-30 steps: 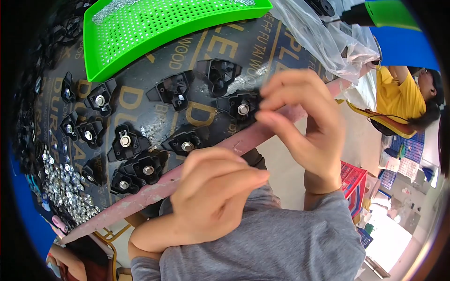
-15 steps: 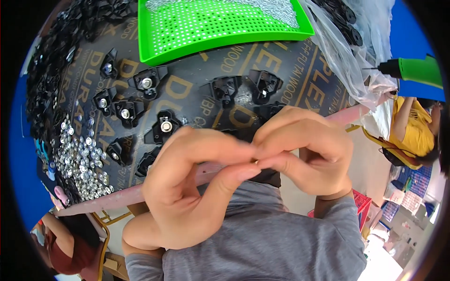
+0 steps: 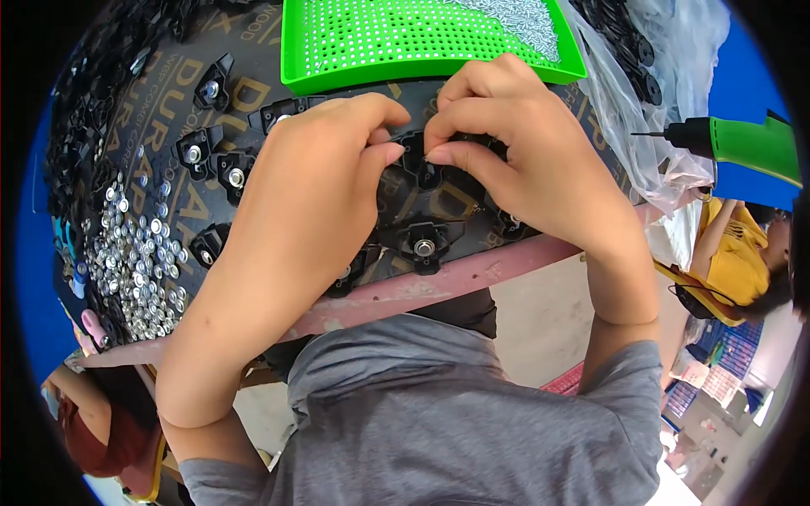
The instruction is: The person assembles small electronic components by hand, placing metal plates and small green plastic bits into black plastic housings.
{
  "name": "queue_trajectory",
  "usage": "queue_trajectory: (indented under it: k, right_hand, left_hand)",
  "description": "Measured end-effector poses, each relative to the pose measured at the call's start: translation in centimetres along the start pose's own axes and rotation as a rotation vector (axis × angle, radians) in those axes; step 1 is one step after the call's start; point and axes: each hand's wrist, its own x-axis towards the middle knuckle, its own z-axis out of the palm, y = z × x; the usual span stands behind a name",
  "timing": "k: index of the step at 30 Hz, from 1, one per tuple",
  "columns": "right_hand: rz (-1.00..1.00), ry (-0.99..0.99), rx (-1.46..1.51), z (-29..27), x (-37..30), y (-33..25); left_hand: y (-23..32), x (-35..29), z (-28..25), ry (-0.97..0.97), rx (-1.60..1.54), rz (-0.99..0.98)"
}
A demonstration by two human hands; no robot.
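Both hands reach over the bench to a small black plastic part [image 3: 429, 175], which they partly cover. My right hand [image 3: 515, 126] comes at it from the right. Its thumb and forefinger are pinched at the part's upper edge, and whatever they hold is too small to make out. On the left, my left hand [image 3: 325, 160] has its fingers curled, with a gap between forefinger and thumb and nothing visible there. Closer to the bench edge lies another black part [image 3: 439, 232] with a round metal piece [image 3: 424, 247] in it. Similar black parts [image 3: 194, 153] lie to the left.
A green perforated tray [image 3: 439, 69] with a pile of small silver screws [image 3: 519, 29] stands at the back. Loose round metal pieces [image 3: 139, 261] are heaped at left. A green-and-black electric screwdriver [image 3: 726, 142] juts in at right, by clear plastic sheeting [image 3: 666, 135]. Another person [image 3: 730, 261] sits beyond.
Both hands have moved from close to my body out over the bench, to the black part. They were touching fingertip to fingertip and are now apart. The view has shifted slightly.
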Motion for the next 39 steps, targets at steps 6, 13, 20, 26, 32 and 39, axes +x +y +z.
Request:
queue_trajectory:
  k: [6, 13, 20, 26, 32, 39]
  right_hand:
    - [0.0, 0.031, -0.048, 0.3, 0.0, 0.2]
    - [-0.029, 0.078, -0.138, 0.9, 0.2, -1.1]
    - [0.033, 0.281, -0.137, -1.0, -1.3, -2.7]
    - [0.112, 0.316, -0.045, -2.4, -2.7, -2.7]
    - [0.085, 0.27, -0.016, -1.1, -2.2, -3.1]
    - [0.067, 0.288, -0.021, -1.4, -2.6, -3.6]
  left_hand:
    - [-0.4, 0.2, 0.4, 0.029, -0.004, 0.052]
    - [-0.2, -0.4, -0.1, 0.035, 0.035, 0.0]
    - [0.1, -4.2, -6.0, 0.279, 0.363, 0.035]
    - [-5.0, -11.3, -12.3, 0.308, 0.408, -0.5]
    - [-8.0, -12.5, -11.2, 0.257, 0.302, -0.612]
    - [-8.4, -13.4, -11.6, 0.288, 0.307, -0.569]
